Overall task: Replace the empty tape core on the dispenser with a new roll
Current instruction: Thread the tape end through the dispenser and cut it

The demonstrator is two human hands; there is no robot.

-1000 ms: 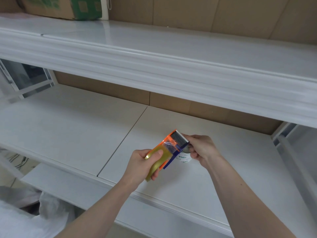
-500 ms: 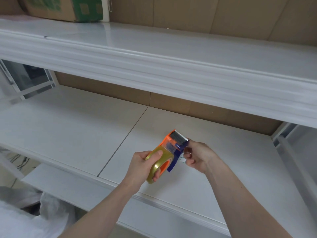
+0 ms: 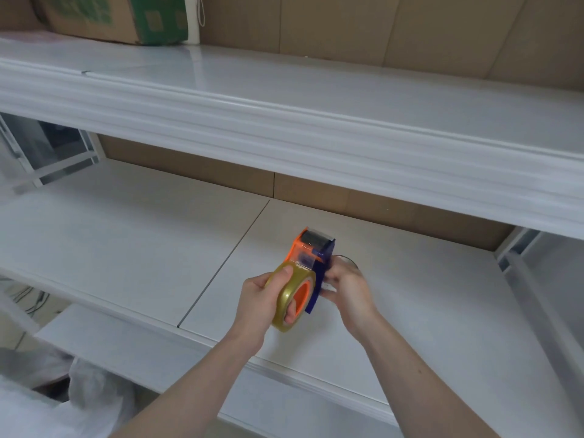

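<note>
An orange and blue tape dispenser (image 3: 311,248) is held above the white lower shelf (image 3: 126,241), with its black roller pointing away from me. A yellowish new tape roll (image 3: 289,295) sits around the dispenser's orange hub. My left hand (image 3: 262,298) grips this roll, thumb on top and fingers through its middle. My right hand (image 3: 344,286) is closed on the dispenser's blue side plate from the right. A white core behind my right hand is almost wholly hidden.
The white upper shelf (image 3: 316,121) overhangs close above and ahead. A cardboard box (image 3: 117,17) with green print stands on it at the far left. Brown board backs the shelves. White plastic bags (image 3: 47,403) lie at the lower left, below the shelf's front edge.
The tape roll has turned in my left hand, so its open orange centre now faces me. My right hand has shifted slightly lower along the blue side of the dispenser.
</note>
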